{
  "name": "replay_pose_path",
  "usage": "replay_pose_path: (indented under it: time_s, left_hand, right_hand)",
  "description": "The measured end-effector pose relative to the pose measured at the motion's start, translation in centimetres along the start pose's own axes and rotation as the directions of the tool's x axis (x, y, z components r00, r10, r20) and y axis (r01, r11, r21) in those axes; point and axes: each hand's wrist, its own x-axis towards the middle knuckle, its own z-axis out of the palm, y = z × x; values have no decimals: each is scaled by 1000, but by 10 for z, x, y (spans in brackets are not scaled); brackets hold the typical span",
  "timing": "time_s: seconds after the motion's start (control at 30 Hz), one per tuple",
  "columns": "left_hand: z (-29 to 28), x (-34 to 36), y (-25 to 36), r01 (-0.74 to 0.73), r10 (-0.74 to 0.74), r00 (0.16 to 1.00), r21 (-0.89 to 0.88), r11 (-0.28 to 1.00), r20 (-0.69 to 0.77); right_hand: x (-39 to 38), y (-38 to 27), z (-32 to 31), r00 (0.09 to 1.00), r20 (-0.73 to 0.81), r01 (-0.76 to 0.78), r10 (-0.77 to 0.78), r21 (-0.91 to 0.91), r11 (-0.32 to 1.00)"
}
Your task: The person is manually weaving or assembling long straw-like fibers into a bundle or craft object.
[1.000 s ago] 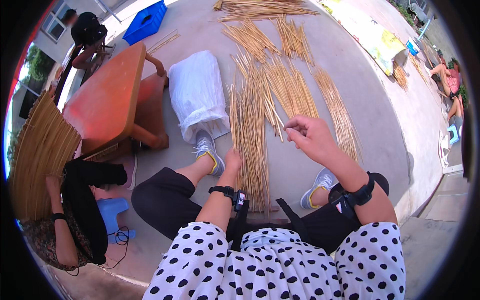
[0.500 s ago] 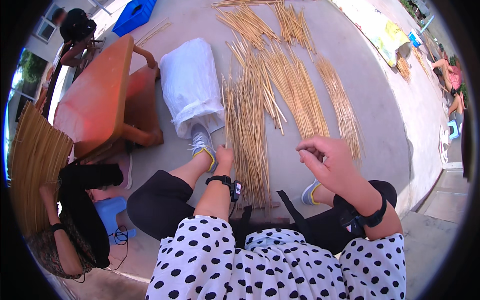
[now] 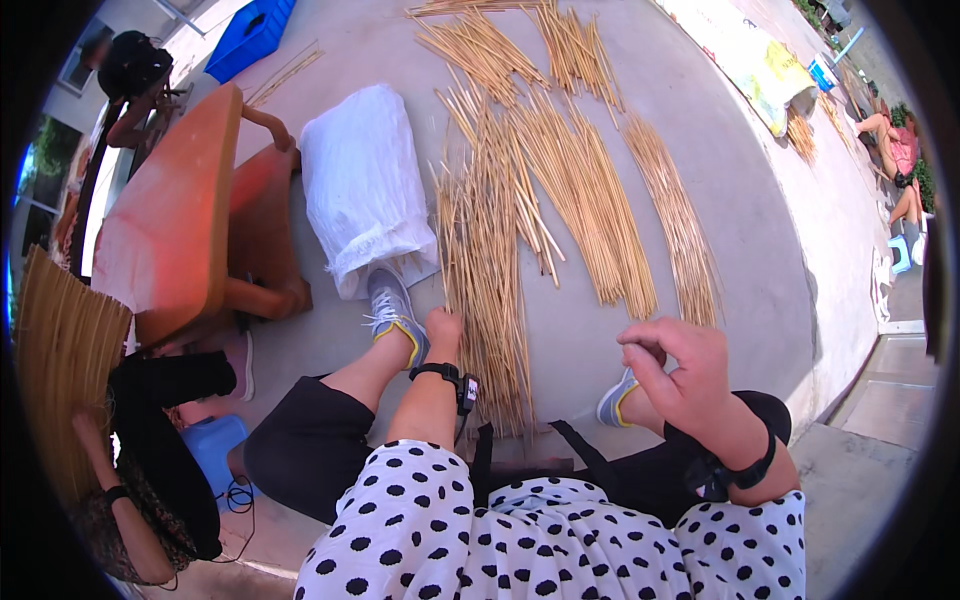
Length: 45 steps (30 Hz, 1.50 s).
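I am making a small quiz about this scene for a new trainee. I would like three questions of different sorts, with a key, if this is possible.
1. Multiple choice: which of these is nearest to the left hand?
A) the blue crate
B) the large pile of sticks
C) the orange table
2. True or false: the white sack lies to the right of all the sticks.
3. Fill the gap (curled or straight): the fingers of the right hand are ____.

Key:
1. B
2. False: the white sack lies left of that pile.
3. curled
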Motion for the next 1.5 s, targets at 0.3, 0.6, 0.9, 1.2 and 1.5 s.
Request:
replay_pose_path:
  time_s: [0.3, 0.6, 0.9, 1.2, 1.5]
  left_hand:
    - [14, -31, -11, -123, 109, 992, -513, 850, -56]
    - [6, -63, -20, -318, 268, 928, -172, 932, -258]
    - [-9, -76, -24, -240, 208, 970, -562, 792, -122]
    - [12, -54, -44, -333, 242, 928, -334, 882, -284]
    - [-21, -95, -19, -211, 203, 907, 20, 977, -369]
  right_hand:
    - [-5, -3, 9, 996, -52, 73, -74, -14, 997]
    - [-2, 1, 22, 991, -44, 126, -125, 15, 992]
    - [9, 8, 36, 992, -13, 122, -123, -35, 992]
    - [13, 24, 51, 992, 86, 108, -97, -134, 985]
    - [12, 45, 61, 988, 147, 71, -53, -120, 990]
